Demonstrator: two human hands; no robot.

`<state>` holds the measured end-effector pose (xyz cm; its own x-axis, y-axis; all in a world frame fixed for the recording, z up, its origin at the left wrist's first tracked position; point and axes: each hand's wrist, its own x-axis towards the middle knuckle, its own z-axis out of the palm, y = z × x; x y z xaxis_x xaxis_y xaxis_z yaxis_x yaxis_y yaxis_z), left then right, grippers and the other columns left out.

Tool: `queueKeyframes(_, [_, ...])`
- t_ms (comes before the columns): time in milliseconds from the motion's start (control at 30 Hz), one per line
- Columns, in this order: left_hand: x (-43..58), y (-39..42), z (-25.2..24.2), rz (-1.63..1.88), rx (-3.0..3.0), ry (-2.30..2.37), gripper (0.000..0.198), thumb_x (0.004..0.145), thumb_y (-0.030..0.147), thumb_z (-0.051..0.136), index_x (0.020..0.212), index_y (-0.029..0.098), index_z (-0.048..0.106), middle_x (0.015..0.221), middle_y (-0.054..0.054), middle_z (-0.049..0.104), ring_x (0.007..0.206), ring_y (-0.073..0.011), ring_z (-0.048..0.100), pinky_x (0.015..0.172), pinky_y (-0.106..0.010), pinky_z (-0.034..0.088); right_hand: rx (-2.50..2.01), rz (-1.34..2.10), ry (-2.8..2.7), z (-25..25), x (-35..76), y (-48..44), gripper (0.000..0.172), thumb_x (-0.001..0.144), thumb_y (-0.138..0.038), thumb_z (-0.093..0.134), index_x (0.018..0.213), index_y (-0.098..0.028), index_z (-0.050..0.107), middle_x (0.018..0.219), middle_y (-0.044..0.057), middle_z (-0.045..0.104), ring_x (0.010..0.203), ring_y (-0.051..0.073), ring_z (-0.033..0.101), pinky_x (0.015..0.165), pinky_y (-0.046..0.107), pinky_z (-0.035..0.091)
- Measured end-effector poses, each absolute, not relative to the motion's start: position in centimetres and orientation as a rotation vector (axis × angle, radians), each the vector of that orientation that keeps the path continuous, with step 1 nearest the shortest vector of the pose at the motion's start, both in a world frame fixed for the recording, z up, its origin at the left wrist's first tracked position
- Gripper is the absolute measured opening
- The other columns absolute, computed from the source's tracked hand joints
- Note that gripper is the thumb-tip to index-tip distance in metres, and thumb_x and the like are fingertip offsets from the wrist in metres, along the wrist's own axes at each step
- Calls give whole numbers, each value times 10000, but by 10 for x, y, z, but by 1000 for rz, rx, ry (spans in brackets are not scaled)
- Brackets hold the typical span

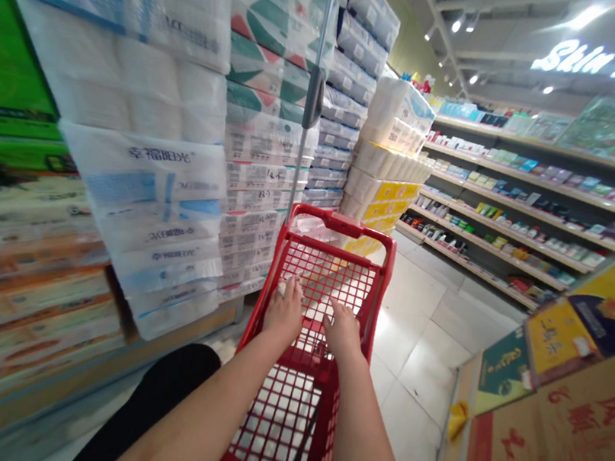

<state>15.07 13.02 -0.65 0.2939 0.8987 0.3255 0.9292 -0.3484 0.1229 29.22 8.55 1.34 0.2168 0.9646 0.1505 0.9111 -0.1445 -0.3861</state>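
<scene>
My left hand point(284, 312) and my right hand point(343, 332) rest side by side on a red wire-mesh shopping cart point(332, 223), with their fingers curled down over it. Both seem to grip the cart, though the exact bar under my fingers is hidden. A small white item point(281, 286) shows just past my left fingertips. The inside of the cart is mostly visible through the mesh, and I see no goods lying in it. A thin metal pole point(316, 85) rises in front of the cart.
Tall stacks of plastic-wrapped toilet paper point(142, 98) stand close on the left, with more point(385, 173) ahead. Shelves of small boxed goods point(507, 206) line the right. Cardboard cartons point(556, 422) stand at lower right beside a tiled aisle floor point(414, 370).
</scene>
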Motion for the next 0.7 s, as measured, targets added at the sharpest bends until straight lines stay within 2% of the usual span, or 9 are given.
queueKeyframes(133, [152, 124, -6, -415, -2665, -1440, 679, 818, 72, 403, 1472, 248, 354, 1596, -36, 229, 1461, -308, 174, 1142, -495, 288, -2108, 187, -1738, 12, 293, 86, 490, 900, -257, 495, 1389, -249, 461, 1367, 85, 543, 1283, 225, 443, 1001, 383, 351])
queueKeyframes(200, [151, 124, -5, -408, -2645, -1459, 664, 832, 98, 418, 1464, 296, 365, 1595, -6, 236, 1452, -316, 201, 1150, -517, 254, -2108, 185, -1738, 13, 293, 86, 493, 901, -259, 495, 1392, -251, 458, 1367, 85, 543, 1285, 222, 441, 1001, 379, 350])
queueKeyframes(300, [149, 128, -4, -477, -2455, -1725, 640, 879, 155, 407, 1502, 239, 287, 1583, -86, 255, 1405, -346, 307, 1121, -535, 287, -2116, 192, -1739, 13, 293, 85, 503, 897, -259, 505, 1397, -254, 453, 1368, 82, 542, 1293, 229, 432, 996, 382, 355])
queueKeyframes(367, [149, 128, -4, -488, -2419, -1773, 637, 890, 169, 406, 1509, 213, 265, 1574, -121, 264, 1393, -353, 325, 1107, -532, 309, -2119, 197, -1738, 13, 293, 85, 507, 894, -258, 510, 1398, -254, 454, 1370, 79, 541, 1297, 235, 429, 991, 383, 360])
queueKeyframes(567, [148, 125, -5, -427, -2623, -1478, 648, 842, 117, 453, 1460, 295, 369, 1600, -25, 214, 1446, -325, 216, 1152, -508, 251, -2127, 171, -1733, 9, 293, 86, 503, 895, -253, 507, 1396, -260, 455, 1383, 77, 531, 1305, 231, 422, 1002, 385, 351])
queueKeyframes(700, [147, 126, 0, -463, -2433, -1756, 621, 882, 143, 406, 1487, 262, 326, 1582, -83, 258, 1436, -356, 232, 1126, -543, 279, -2138, 183, -1750, 10, 293, 85, 516, 903, -265, 506, 1413, -271, 428, 1386, 78, 527, 1309, 227, 414, 994, 386, 354])
